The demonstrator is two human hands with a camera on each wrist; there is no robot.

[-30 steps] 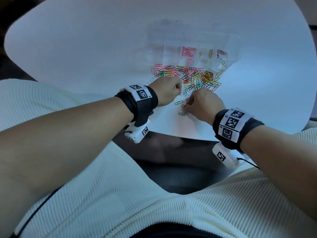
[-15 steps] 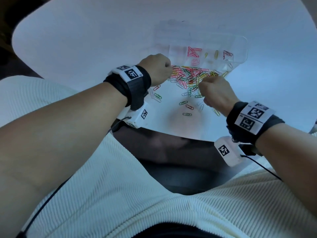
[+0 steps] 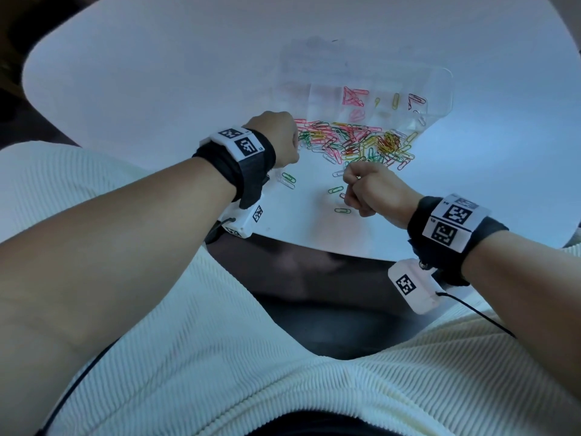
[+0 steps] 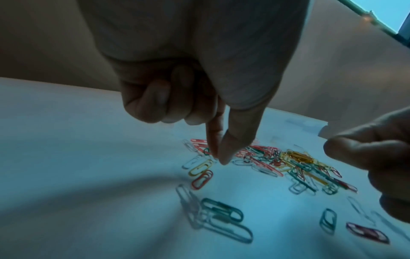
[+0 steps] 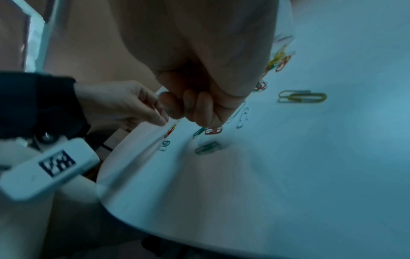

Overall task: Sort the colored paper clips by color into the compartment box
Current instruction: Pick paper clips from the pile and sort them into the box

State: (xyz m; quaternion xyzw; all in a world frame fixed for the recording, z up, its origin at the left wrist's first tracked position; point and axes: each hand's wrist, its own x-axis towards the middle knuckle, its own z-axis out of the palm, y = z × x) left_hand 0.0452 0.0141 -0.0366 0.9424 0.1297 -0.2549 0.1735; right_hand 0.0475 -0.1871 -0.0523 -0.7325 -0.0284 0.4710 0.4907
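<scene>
Here, looped wire paper clips litter the smooth white table.

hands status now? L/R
Left hand: thumb and forefinger pinched at the paper clip pile; a held clip can't be told.
Right hand: fist, contents hidden.

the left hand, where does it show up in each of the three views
Head view: left hand left of centre, at the left end of the paper clip pile.
Left wrist view: left hand fills the top centre, forefinger and thumb pointing down at the pile.
Right wrist view: left hand at middle left.
Shared landmark: the white table.
</scene>
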